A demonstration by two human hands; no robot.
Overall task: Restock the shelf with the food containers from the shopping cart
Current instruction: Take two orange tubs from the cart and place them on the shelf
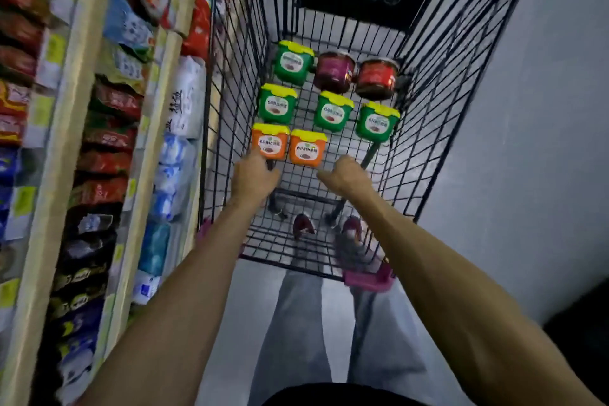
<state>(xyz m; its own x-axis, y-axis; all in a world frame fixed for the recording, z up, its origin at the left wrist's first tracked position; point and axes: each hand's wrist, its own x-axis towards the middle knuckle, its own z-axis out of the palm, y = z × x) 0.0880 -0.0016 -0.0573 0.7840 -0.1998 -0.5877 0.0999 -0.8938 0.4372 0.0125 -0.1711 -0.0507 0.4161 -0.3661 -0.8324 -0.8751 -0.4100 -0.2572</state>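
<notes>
**Fingers [255, 155] at the left orange tub [268, 142], nothing lifted**

Fingertips of the left hand [255, 176] lie against the near lower corner of that tub. Blur and the back of the hand hide whether they merely touch it or have begun to close round it; I cannot tell. The right hand [347, 175] hangs over bare wire just short of the right orange tub [307, 147]. Its fingers are loosely curled, its thumb points left, and it holds nothing.

All the stock stands on the wire floor of the shopping cart [454, 82]. The two orange tubs sit side by side toward the left wall, in the row nearest the person. Four green tubs [333, 111] stand beyond them, three across the middle and one at the far left. Two dark jars [377, 77] stand against the far edge, to the right of that last green tub. The shelf [71, 115] runs along the cart's left side, packed with packets [108, 138].

The step in hand looks like the pick-up, one orange tub for each hand. The next move calls for each hand to settle round its tub's sides below the yellow lid. Each must then lift straight up, clear of the wire walls, before swinging left toward the shelf. Which shelf slot takes these tubs is not visible from here.
</notes>
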